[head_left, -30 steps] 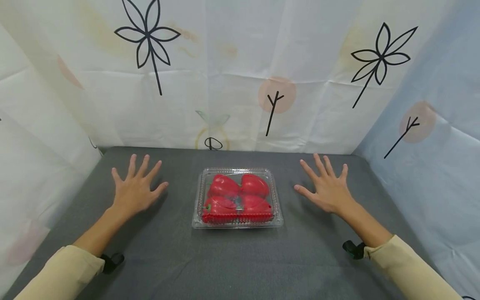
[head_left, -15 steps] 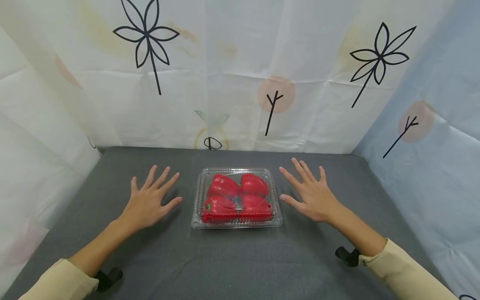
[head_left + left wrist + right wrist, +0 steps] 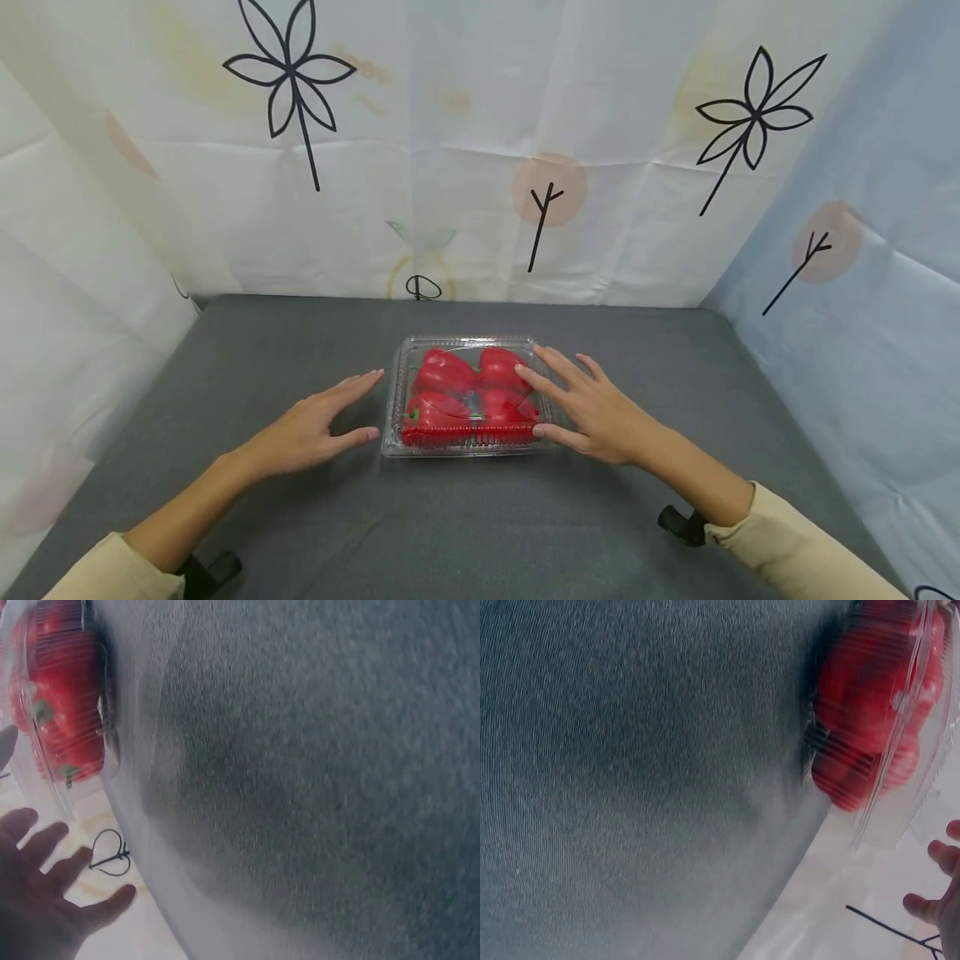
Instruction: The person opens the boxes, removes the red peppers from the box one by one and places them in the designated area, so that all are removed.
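Note:
A clear plastic clamshell box (image 3: 480, 451) sits mid-table in the head view, its lid down. Inside it lie several red bell peppers (image 3: 446, 372), some with green stems. My left hand (image 3: 303, 435) is just left of the box, fingers extended and thumb apart, fingertips close to its left edge. From the right, my right hand (image 3: 600, 414) reaches over the box's right edge with spread fingers, overlapping the lid in the head view. In the left wrist view the left fingers (image 3: 71, 868) are spread beside the box; the right fingers (image 3: 945, 859) show at the edge of the right wrist view.
Dark grey cloth covers the table (image 3: 450, 533). White printed curtain (image 3: 465, 167) hangs behind it, and more cloth closes off the left and right sides. Each wrist carries a small black device (image 3: 682, 525) near the beige sleeve (image 3: 795, 542).
Both hands have moved inward from the sides to the box, the right now overlapping its edge. The left fingers have come closer together. The box has not moved.

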Available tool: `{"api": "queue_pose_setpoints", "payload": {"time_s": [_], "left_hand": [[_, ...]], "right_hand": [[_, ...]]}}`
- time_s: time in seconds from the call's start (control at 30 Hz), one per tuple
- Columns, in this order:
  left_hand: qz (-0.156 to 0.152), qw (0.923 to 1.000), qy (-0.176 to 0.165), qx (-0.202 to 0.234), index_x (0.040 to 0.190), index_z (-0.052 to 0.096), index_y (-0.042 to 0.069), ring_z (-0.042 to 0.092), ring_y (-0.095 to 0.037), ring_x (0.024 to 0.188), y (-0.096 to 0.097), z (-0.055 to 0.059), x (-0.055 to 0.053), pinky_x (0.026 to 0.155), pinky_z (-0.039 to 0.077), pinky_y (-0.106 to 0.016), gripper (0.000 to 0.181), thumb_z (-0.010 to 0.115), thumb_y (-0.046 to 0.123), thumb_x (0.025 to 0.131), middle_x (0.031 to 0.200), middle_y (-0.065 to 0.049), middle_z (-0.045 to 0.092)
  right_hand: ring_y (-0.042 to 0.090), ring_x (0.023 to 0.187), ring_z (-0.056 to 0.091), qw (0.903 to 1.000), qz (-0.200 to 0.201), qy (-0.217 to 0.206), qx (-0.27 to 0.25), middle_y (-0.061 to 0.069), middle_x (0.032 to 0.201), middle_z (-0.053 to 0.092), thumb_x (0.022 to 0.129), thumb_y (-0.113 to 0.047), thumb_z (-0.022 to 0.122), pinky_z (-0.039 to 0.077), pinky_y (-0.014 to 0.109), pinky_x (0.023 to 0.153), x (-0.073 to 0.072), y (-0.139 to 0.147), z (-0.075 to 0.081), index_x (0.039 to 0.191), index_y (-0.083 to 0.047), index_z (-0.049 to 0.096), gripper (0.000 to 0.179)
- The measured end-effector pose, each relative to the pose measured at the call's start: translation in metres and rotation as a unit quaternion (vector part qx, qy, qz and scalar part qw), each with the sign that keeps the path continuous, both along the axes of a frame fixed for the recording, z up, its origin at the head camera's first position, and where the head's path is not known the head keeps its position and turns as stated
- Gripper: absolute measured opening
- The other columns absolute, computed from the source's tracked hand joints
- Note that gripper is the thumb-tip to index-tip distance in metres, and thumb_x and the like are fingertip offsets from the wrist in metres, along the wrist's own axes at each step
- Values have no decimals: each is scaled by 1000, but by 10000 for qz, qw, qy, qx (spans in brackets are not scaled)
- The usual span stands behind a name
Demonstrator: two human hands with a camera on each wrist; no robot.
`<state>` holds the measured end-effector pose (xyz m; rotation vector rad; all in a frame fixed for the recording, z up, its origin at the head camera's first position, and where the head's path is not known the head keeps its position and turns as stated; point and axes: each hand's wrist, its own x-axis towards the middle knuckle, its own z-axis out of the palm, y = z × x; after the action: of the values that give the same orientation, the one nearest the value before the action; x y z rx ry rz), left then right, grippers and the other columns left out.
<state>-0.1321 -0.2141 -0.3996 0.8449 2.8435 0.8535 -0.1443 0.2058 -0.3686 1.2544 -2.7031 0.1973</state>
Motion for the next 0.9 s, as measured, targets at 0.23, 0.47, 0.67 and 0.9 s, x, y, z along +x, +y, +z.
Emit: {"api": "queue_pose_setpoints", "payload": {"time_s": [0.23, 0.47, 0.67, 0.9], "left_hand": [[-346, 9969, -288, 647, 153, 37, 7, 48, -33, 134, 6, -5, 2, 100, 43, -57, 82, 73, 44, 89, 150, -12, 46], [-313, 9888, -960, 1103, 152, 36, 0, 60, -28, 119, 10, -7, 4, 94, 49, -52, 90, 79, 40, 84, 142, -15, 53], [-455, 9764, -1472, 1515, 152, 32, -5, 65, -19, 108, 12, -8, 4, 92, 51, -41, 93, 83, 30, 82, 133, -15, 59], [-605, 9577, -1942, 2034, 152, 22, -10, 66, -18, 100, 13, -8, 3, 88, 54, -32, 93, 81, 16, 84, 122, -19, 59]], "right_hand": [[33, 143, 33, 9977, 633, 236, -25, 16, 157, 33, 93, -49, 64, 33, 67, 104, 3, -9, -5, 155, -29, 35, 71], [29, 142, 36, 9938, 995, 484, 67, 15, 154, 38, 93, -47, 66, 36, 63, 103, 5, -19, -8, 152, -30, 40, 68], [29, 141, 36, 9924, 1143, 458, 75, 15, 153, 39, 85, -39, 78, 38, 63, 102, 6, -29, -9, 152, -31, 42, 77], [28, 139, 39, 9881, 1333, 763, 111, 15, 150, 43, 82, -34, 81, 39, 58, 103, 7, -39, -9, 149, -28, 47, 75]]}}
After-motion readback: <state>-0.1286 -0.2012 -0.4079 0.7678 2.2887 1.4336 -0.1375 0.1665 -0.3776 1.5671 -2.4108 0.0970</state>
